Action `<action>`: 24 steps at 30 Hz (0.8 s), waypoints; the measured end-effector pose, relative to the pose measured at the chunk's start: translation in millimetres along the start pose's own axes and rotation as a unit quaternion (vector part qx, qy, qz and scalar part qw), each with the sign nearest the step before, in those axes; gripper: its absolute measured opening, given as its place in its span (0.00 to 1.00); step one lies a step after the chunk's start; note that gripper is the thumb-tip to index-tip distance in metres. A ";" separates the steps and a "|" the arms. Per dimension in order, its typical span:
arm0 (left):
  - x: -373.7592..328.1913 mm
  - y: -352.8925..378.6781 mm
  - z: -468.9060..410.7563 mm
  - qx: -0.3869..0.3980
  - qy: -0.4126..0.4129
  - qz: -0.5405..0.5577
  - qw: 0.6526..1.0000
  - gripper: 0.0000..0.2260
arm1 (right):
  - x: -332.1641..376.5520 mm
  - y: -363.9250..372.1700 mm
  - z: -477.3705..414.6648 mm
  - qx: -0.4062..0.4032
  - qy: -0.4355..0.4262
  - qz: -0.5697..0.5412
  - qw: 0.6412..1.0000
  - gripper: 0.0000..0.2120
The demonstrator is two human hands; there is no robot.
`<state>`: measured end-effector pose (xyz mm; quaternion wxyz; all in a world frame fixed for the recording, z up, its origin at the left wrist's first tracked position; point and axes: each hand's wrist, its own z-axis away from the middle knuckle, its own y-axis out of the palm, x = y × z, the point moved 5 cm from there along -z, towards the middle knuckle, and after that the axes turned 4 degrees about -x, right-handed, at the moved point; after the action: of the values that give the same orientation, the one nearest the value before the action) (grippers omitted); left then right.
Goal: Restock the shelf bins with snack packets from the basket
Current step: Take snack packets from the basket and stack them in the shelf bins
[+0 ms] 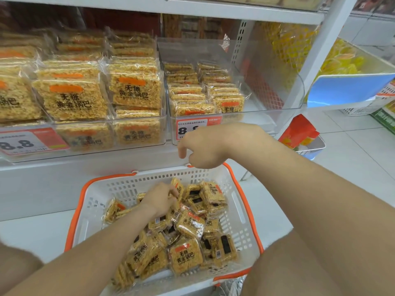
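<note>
A white basket with orange rim (236,201) sits on the floor below the shelf, holding several clear packets of golden rice-crisp snacks (186,257). My left hand (160,198) is down in the basket, its fingers curled round an upright packet (178,188) near the back wall. My right hand (205,149) hangs above the basket's far rim in front of the shelf edge, fingers loosely curled and holding nothing. Clear shelf bins hold the same snacks: a full bin (136,133) on the left and a partly filled bin (267,105) on the right.
Price tags reading 8.8 (25,142) are clipped to the bin fronts. A white shelf upright (316,56) rises to the right. Yellow packets (342,60) fill a bin further right, and an orange bag (299,131) sits in a low tray.
</note>
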<state>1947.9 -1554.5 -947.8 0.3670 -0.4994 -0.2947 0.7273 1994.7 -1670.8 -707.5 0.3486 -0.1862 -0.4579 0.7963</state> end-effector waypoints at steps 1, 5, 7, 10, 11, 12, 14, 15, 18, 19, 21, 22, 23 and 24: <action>-0.6 -4.0 1.1 -0.015 0.004 0.006 1.000 0.08 | 0.0 -1.3 0.8 -0.001 -0.003 0.000 1.000 0.21; -4.7 -22.0 7.8 -0.036 0.022 0.025 0.999 0.15 | -0.9 -4.6 4.0 -0.004 -0.009 -0.005 1.000 0.20; -11.9 -36.8 12.3 -0.038 0.041 0.054 0.997 0.15 | -3.4 -6.7 6.8 -0.008 -0.010 -0.006 1.000 0.20; -33.0 -60.7 24.3 -0.002 0.077 0.090 0.993 0.11 | -10.2 -9.0 9.8 -0.017 -0.004 -0.003 1.000 0.19; -41.5 -69.1 29.9 0.010 0.086 0.108 0.990 0.10 | -12.5 -9.1 10.9 -0.018 0.001 -0.004 1.000 0.19; -49.0 -77.3 35.7 0.015 0.093 0.130 0.987 0.10 | -15.6 -9.0 12.2 -0.019 0.007 -0.003 1.000 0.20; -64.4 -92.6 48.7 0.015 0.102 0.189 0.977 0.12 | -19.3 -9.7 17.2 -0.022 0.014 0.010 1.000 0.21; -72.1 -99.5 55.3 0.014 0.107 0.210 0.972 0.13 | -20.1 -10.2 20.4 -0.020 0.013 0.011 1.000 0.21; -92.0 -116.3 72.8 0.003 0.123 0.258 0.958 0.11 | -23.7 -9.3 25.8 -0.013 0.011 0.003 1.000 0.22; -97.5 -122.2 77.9 -0.002 0.123 0.291 0.949 0.09 | -24.8 -8.9 26.4 -0.008 0.011 0.007 1.000 0.22; -105.6 -133.9 85.9 -0.017 0.117 0.353 0.928 0.08 | -29.1 -8.0 25.5 -0.003 0.016 0.011 1.000 0.17; -108.5 -139.3 88.5 -0.027 0.118 0.369 0.921 0.08 | -30.1 -8.7 26.9 -0.009 0.016 0.010 1.000 0.10; -110.9 -144.2 90.5 -0.038 0.121 0.374 0.919 0.08 | -32.2 -9.3 28.0 -0.013 0.016 0.006 1.000 0.09; -112.2 -148.0 91.0 -0.046 0.124 0.374 0.918 0.07 | -34.1 -11.0 30.3 -0.014 0.013 -0.002 1.000 0.16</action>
<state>1923.5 -1570.7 -743.0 0.0784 -0.6758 -0.0720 0.7293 2003.7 -1710.0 -683.3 0.3540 -0.2005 -0.4646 0.7865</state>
